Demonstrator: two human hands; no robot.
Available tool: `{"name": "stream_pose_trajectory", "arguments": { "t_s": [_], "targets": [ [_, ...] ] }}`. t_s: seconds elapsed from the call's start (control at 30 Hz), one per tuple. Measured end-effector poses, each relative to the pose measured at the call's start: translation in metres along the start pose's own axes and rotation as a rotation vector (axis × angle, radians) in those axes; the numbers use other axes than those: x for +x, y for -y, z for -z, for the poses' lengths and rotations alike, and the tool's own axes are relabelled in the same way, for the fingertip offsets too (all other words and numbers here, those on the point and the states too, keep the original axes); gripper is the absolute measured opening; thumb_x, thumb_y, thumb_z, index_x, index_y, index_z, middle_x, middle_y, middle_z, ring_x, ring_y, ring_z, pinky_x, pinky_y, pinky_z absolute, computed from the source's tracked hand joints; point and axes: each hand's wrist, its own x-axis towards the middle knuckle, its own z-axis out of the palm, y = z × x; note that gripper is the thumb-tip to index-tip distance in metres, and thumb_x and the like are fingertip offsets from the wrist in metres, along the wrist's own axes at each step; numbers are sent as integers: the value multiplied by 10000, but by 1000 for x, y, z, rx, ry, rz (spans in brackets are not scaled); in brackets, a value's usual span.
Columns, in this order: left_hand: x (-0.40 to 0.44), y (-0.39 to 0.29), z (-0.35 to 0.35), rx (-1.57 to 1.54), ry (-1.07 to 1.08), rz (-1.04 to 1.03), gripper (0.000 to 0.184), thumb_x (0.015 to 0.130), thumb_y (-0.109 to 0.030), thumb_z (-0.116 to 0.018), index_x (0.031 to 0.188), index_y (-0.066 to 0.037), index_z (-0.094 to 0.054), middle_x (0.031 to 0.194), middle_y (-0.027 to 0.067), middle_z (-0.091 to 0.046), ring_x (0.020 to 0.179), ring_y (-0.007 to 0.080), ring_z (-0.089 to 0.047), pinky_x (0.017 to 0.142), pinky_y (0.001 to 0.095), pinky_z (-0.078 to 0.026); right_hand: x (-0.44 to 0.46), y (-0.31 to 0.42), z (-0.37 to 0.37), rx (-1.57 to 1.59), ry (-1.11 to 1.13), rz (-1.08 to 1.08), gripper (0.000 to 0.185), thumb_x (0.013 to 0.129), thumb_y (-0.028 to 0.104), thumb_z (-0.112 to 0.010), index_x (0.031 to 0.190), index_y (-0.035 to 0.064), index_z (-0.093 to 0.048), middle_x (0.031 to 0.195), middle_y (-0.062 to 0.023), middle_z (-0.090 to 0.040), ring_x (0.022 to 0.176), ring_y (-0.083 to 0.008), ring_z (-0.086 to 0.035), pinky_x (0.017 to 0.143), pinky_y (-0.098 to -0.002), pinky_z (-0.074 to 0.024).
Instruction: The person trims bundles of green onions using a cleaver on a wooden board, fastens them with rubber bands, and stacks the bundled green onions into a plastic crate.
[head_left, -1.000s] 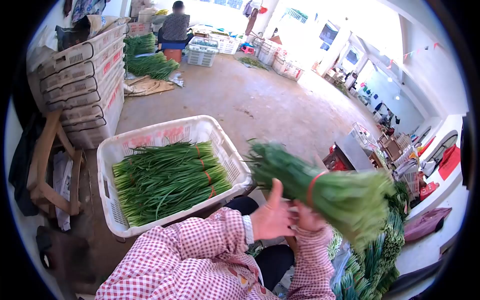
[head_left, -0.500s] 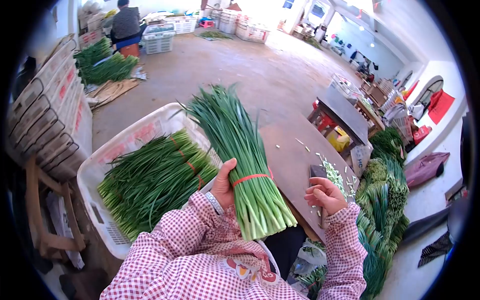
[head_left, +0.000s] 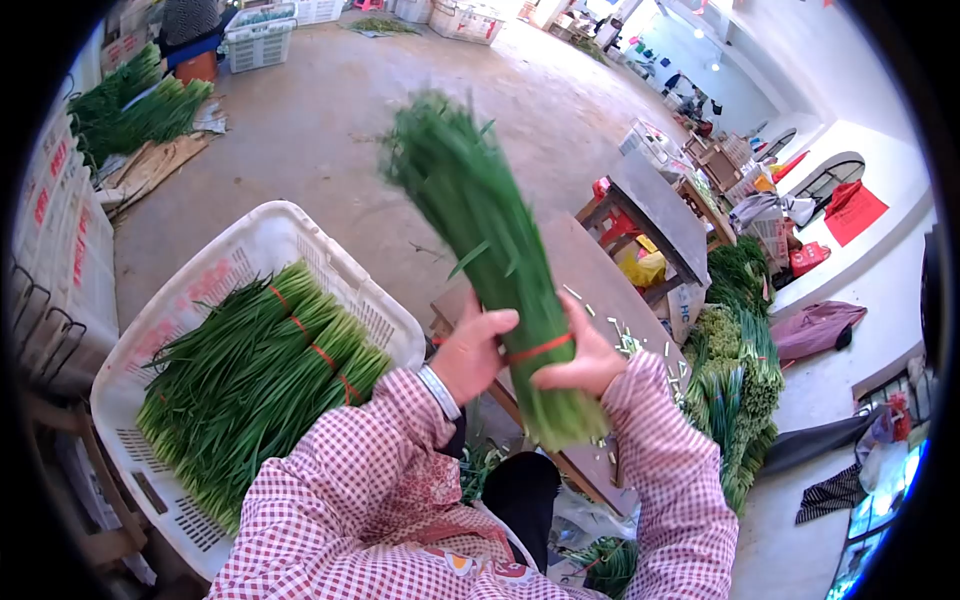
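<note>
A thick bunch of long green stalks (head_left: 490, 230), tied with a red band (head_left: 540, 349), leans up and left in front of me, its pale cut ends low. My left hand (head_left: 473, 352) grips its left side near the band. Around the right side, over the band, is my right hand (head_left: 588, 352), its thumb across the stalks. On my left stands a white plastic crate (head_left: 360, 290) holding several banded bunches (head_left: 245, 380). Behind the held bunch is a brown low table (head_left: 590, 265) with cut bits of stalk.
Stacked white crates (head_left: 75, 240) rise at the far left. A dark-topped stool (head_left: 660, 215) stands beyond the table. More green bunches (head_left: 735, 390) are piled on the right. A person (head_left: 190, 20) sits at the top left beside loose greens (head_left: 150, 120).
The bunch has lifted and tilted, its tops now higher. My right hand has come from over the table onto the bunch's right side. The view has shifted right.
</note>
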Motion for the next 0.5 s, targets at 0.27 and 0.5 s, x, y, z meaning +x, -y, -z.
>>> {"name": "stream_pose_trajectory", "arguments": {
  "t_s": [0.27,0.5],
  "targets": [
    [-57,-78,106,362,-337,-39,567,858,-119,-582,1374,-72,-353,1316,149,-445,1205,278,-473,992,436,-410,29,-82,52,234,-21,-349,1018,682,274,-768,1454,9,-159,1305,-171,-476,1254,-251,-417,1069,-367,-309],
    [-185,-96,162,466,-667,-47,390,856,-49,-559,1239,-34,-481,1095,93,-591,997,209,-603,862,334,-509,14,-104,43,42,-79,-581,844,799,316,-710,1433,2,-249,1284,-184,-520,1158,-249,-523,981,-355,-407]
  ]
}}
